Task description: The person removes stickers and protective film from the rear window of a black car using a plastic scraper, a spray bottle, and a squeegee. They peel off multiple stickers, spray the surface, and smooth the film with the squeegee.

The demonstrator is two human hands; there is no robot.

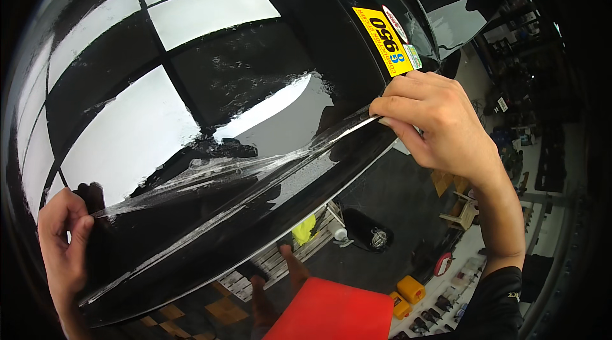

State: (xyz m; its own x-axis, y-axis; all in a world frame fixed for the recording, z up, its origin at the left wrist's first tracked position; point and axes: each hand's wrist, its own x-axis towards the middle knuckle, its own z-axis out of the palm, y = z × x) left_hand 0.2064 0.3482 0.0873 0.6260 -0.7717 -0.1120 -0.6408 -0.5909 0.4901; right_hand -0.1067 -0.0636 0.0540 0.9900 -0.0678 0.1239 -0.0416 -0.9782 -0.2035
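Note:
A clear plastic film [210, 177] lies over a glossy black car panel [236, 59], wet-looking and rippled in places. Its near edge is pulled up into a creased, taut line between my two hands. At the left end my left hand [62, 241] pinches that edge between thumb and fingers, close to the panel's surface. My right hand [430, 117] pinches the film's other end near the panel's right side, just below a yellow sticker [382, 40] on the glass. White light panels reflect in the black paint.
Below the panel stand a white slatted bench [306, 254] with a yellow cloth [305, 228], a black cylindrical tank [366, 228] and a red flat-topped surface [335, 311]. Yellow containers [411, 289] and shelves of bottles are at lower right. My legs show under the panel's edge.

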